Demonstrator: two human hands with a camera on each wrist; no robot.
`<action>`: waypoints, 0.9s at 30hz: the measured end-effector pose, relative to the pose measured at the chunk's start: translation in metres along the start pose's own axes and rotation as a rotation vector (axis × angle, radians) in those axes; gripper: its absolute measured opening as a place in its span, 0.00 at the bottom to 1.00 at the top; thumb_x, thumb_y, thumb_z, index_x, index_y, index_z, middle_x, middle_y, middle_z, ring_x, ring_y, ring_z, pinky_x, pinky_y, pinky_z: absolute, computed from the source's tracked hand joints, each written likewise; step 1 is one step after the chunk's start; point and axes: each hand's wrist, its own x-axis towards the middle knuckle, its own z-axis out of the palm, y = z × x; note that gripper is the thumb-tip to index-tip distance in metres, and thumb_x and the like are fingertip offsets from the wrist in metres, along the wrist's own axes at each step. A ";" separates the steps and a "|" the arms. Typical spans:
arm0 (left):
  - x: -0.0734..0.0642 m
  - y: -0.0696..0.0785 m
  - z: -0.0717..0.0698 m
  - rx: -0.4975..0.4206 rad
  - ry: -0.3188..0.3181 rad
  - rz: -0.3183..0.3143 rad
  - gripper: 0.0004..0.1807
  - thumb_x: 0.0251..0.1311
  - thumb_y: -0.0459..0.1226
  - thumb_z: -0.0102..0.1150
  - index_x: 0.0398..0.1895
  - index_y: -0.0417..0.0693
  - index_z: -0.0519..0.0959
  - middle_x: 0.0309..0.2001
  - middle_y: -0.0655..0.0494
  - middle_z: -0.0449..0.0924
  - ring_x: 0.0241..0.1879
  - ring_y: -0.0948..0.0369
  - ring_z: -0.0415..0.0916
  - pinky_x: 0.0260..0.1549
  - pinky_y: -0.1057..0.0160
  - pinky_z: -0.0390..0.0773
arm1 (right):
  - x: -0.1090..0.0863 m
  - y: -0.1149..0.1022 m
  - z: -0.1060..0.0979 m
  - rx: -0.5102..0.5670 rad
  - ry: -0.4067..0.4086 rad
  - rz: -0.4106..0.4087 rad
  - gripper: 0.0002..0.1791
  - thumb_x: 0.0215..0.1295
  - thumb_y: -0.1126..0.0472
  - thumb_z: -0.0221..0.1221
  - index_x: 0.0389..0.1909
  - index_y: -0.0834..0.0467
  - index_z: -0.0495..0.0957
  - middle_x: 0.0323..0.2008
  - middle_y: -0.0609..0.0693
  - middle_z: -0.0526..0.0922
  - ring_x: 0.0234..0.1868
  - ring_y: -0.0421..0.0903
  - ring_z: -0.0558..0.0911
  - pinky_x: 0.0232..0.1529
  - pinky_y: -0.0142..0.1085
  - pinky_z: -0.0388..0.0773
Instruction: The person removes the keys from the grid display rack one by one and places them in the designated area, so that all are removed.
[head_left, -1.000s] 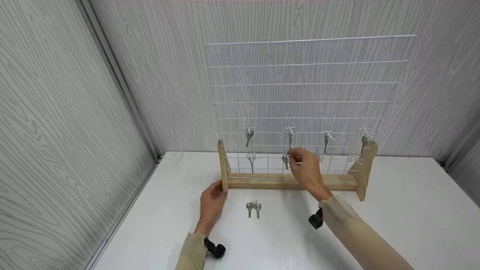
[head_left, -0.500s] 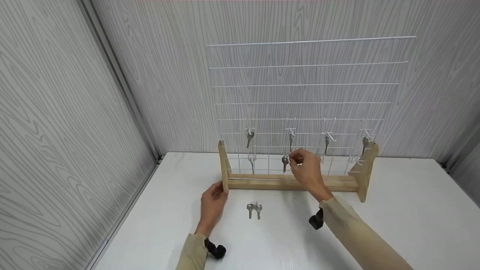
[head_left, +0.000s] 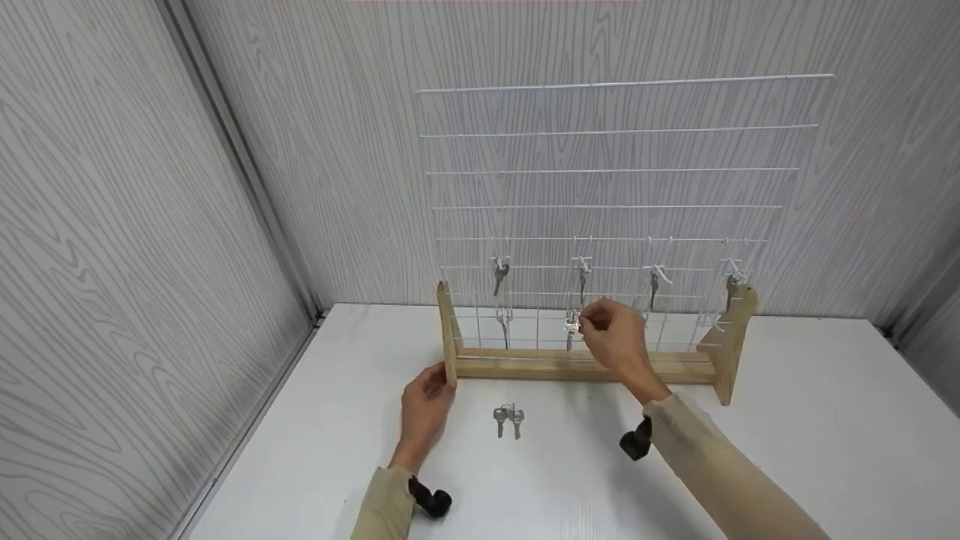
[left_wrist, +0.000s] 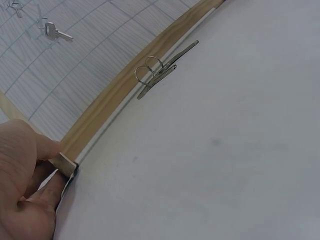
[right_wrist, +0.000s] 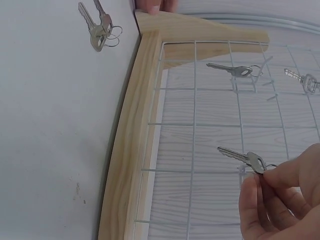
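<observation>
A white wire grid (head_left: 604, 206) stands in a wooden base (head_left: 525, 367). With thumb and fingers, my right hand (head_left: 616, 339) pinches a silver key (right_wrist: 254, 161) near its ring, at a hook in the grid's lower row; the ring is partly hidden by the fingertips. My left hand (head_left: 426, 405) grips the front foot of the base's left end piece (head_left: 445, 326), thumb on one side and fingers on the other in the left wrist view. Two ringed keys (head_left: 508, 421) lie on the white table (head_left: 525, 487) in front of the base.
Several keys, such as the upper left key (head_left: 500, 277), hang on white hooks along the upper row. Another key (right_wrist: 242, 71) hangs at the lower left. The right end piece (head_left: 729, 345) closes the base. Grey wood-patterned walls (head_left: 315, 150) stand behind and beside the table.
The key at my right fingertips has turned and hangs slightly lower, its head now catching the light. My right hand has shifted slightly; the left hand keeps its place on the base.
</observation>
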 end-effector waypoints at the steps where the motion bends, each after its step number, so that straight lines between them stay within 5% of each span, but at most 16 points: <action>1: 0.000 0.000 0.000 -0.003 -0.002 0.000 0.22 0.74 0.29 0.59 0.69 0.39 0.78 0.66 0.39 0.81 0.68 0.46 0.78 0.69 0.52 0.81 | 0.000 -0.001 -0.001 0.007 -0.002 -0.001 0.04 0.71 0.70 0.63 0.40 0.66 0.86 0.36 0.60 0.91 0.35 0.49 0.89 0.34 0.23 0.80; 11: 0.000 0.000 0.000 0.016 0.006 0.007 0.21 0.73 0.29 0.60 0.68 0.39 0.79 0.64 0.39 0.82 0.68 0.45 0.79 0.68 0.52 0.82 | -0.003 -0.004 -0.011 0.060 -0.038 0.078 0.04 0.71 0.68 0.65 0.42 0.64 0.87 0.38 0.59 0.91 0.36 0.48 0.90 0.34 0.24 0.85; 27: -0.001 0.001 -0.002 0.028 0.002 0.021 0.21 0.74 0.30 0.60 0.68 0.37 0.78 0.65 0.38 0.82 0.68 0.44 0.78 0.69 0.50 0.81 | -0.010 -0.006 -0.019 0.087 -0.073 0.088 0.05 0.71 0.67 0.65 0.42 0.64 0.87 0.39 0.60 0.92 0.36 0.47 0.90 0.35 0.25 0.86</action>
